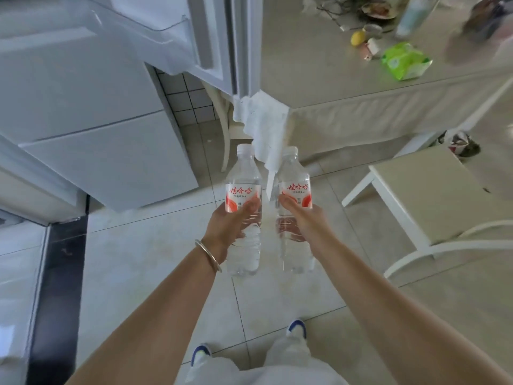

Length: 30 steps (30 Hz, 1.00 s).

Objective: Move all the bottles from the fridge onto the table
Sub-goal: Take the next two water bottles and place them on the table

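Observation:
Two clear water bottles with white caps and red-and-white labels stand upright side by side in the air over the tiled floor. My left hand [226,225] grips the left bottle [244,173] around its middle. My right hand [301,220] grips the right bottle [293,173] the same way. The white fridge [91,112] is at the upper left with its door [177,37] swung open. The table [319,68], covered in a beige cloth, lies ahead at the upper right. Both bottles are below the table's near corner.
On the table lie a green packet [404,61], a lemon [358,37], a tall bottle [413,15], a plate and small clutter at the far side. A white stool [433,190] stands on the floor to the right. A white cloth [263,120] hangs off the table corner.

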{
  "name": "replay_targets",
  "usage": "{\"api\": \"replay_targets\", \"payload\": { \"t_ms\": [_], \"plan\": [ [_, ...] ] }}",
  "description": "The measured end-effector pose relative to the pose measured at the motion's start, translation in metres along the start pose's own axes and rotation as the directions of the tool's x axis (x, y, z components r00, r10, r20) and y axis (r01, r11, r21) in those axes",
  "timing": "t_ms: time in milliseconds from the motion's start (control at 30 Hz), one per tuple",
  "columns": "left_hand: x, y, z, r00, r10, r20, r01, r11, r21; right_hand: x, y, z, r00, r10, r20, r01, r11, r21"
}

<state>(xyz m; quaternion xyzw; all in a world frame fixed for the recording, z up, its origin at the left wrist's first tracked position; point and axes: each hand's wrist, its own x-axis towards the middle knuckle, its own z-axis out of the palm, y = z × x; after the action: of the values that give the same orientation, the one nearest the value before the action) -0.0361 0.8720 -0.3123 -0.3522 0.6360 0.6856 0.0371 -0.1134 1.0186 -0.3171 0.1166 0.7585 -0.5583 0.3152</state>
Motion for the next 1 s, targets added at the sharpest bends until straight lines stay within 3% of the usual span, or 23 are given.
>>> {"api": "replay_targets", "payload": {
  "t_ms": [367,767,1000],
  "plan": [
    [0.059,0.063,0.154,0.999,-0.038,0.033,0.04,0.996,-0.081,0.077,-0.05,-0.145,0.999,0.013,-0.051,-0.013,1.0,0.013],
    [0.227,0.186,0.23,0.997,-0.002,0.077,0.008,0.997,-0.077,0.234,-0.175,-0.193,1.0,-0.007,-0.028,0.008,0.999,0.039],
    [0.33,0.262,0.258,0.997,0.071,0.04,-0.068,0.995,-0.07,0.335,-0.263,-0.215,0.995,-0.092,0.036,0.091,0.996,0.021]
  ]
}}
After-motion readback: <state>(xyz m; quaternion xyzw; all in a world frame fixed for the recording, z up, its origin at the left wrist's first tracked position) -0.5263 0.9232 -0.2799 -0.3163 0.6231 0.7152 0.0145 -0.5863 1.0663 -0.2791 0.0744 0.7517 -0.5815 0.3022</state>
